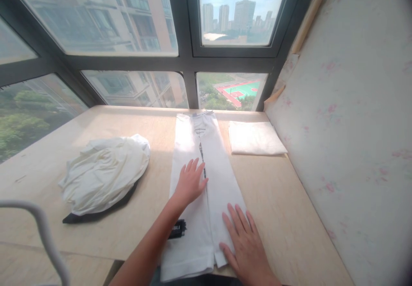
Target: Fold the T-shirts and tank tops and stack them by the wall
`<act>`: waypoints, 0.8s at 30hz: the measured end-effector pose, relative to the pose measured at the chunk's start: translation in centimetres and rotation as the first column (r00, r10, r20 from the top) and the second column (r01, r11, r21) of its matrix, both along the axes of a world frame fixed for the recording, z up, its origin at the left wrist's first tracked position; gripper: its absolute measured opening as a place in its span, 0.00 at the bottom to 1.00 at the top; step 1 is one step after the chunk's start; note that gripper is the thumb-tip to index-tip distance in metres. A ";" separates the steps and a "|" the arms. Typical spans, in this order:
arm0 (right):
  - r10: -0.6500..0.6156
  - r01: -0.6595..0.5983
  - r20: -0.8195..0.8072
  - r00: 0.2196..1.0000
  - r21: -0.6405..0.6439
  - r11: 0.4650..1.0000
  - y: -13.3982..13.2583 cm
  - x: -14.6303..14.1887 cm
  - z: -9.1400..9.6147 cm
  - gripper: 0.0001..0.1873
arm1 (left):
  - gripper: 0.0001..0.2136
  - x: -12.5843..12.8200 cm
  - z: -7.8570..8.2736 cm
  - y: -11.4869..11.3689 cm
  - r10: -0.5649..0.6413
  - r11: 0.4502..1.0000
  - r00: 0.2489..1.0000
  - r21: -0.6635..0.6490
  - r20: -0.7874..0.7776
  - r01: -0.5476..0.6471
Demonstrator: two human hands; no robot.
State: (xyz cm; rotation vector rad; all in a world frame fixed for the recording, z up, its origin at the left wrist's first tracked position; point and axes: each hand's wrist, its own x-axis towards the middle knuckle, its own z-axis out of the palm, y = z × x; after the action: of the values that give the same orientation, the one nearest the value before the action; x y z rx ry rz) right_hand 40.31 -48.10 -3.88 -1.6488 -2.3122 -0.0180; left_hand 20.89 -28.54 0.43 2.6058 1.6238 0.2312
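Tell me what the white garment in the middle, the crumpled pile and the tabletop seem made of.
White garment: matte fabric, perhaps cotton, given its soft folds and lack of shine.
Crumpled pile: thin, pliable, dull cloth, bunched into many wrinkles; fibre unclear.
Tabletop: pale, smooth wood or laminate, judging by its faint grain.

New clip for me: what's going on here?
A person has both hands open on a long, folded white garment laid out on a pale surface. The left hand is over its middle; the right hand is at its right edge, nearer the person. A rumpled white bundle lies to the left, a flat folded white cloth to the right.
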 end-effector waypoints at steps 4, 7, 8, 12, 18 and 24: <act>-0.004 0.004 0.009 1.000 -0.003 1.000 -0.2 0.0 0.2 0.35 | 0.24 -5.0 -0.5 -10.4 -0.116 0.972 0.993 0.205 -0.029 0.119; -0.005 0.005 0.011 1.000 -0.009 1.000 -0.3 0.0 0.2 0.34 | 0.26 -7.6 -1.3 -16.0 -0.208 0.936 0.975 0.272 -0.083 0.223; -0.003 0.003 0.009 1.000 -0.011 1.000 -0.3 0.0 0.3 0.34 | 0.28 -8.1 -1.5 -17.3 -0.236 0.928 0.966 0.270 -0.105 0.256; 0.009 -0.009 0.006 1.000 -0.016 1.000 -0.3 0.2 0.5 0.32 | 0.31 -8.9 -2.4 -19.8 -0.287 0.916 0.951 0.259 -0.117 0.308; 0.035 -0.034 0.013 0.999 -0.015 0.999 -1.1 0.8 0.9 0.35 | 0.31 -8.5 -3.2 -20.0 -0.211 0.945 0.977 0.259 0.024 0.198; 0.097 -0.098 0.043 0.994 0.019 0.995 -2.7 1.5 1.4 0.41 | 0.36 -9.6 -1.9 -19.8 -0.303 0.922 0.952 0.264 0.033 0.284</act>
State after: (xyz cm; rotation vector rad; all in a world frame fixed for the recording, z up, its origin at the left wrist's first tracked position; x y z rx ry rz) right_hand 41.84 -50.82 -2.46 -1.5377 -2.4128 -0.0563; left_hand 11.30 -48.36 -1.51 2.9460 1.2275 0.5449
